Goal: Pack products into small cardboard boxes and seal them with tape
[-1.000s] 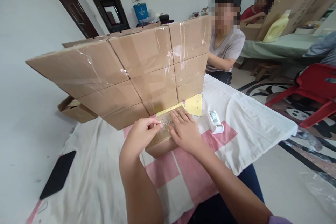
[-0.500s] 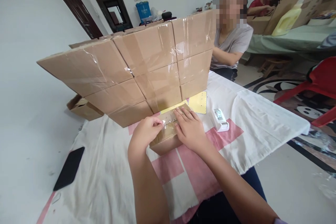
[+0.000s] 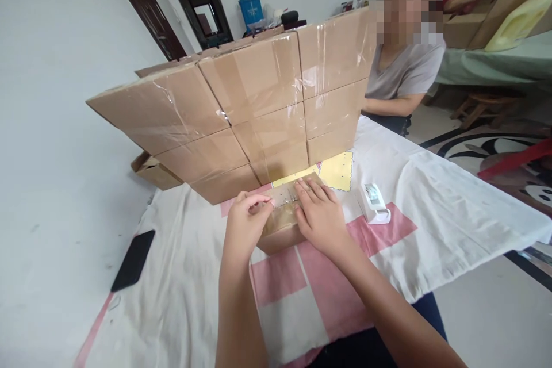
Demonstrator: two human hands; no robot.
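Observation:
A small cardboard box [image 3: 282, 236] lies on the cloth in front of me, with shiny clear tape [image 3: 288, 200] across its top. My left hand [image 3: 248, 218] is at the box's left end, thumb and forefinger pinched on the end of the tape; the piece between the fingertips is mostly hidden. My right hand [image 3: 319, 211] rests palm down on the right part of the box top, fingers stretched out over the tape. A white tape dispenser [image 3: 374, 205] stands on the table to the right of that hand.
Stacked, taped cardboard boxes [image 3: 241, 109] form a wall just beyond the small box. A black phone [image 3: 133, 261] lies at the left edge of the tablecloth [image 3: 185, 299]. Across the table sits a person [image 3: 403, 80]; a wooden stool [image 3: 487, 106] stands behind at right.
My view has turned slightly left, so everything sits further right. Both hands stay on the box, the left still pinching at its left end and the right still flat on top.

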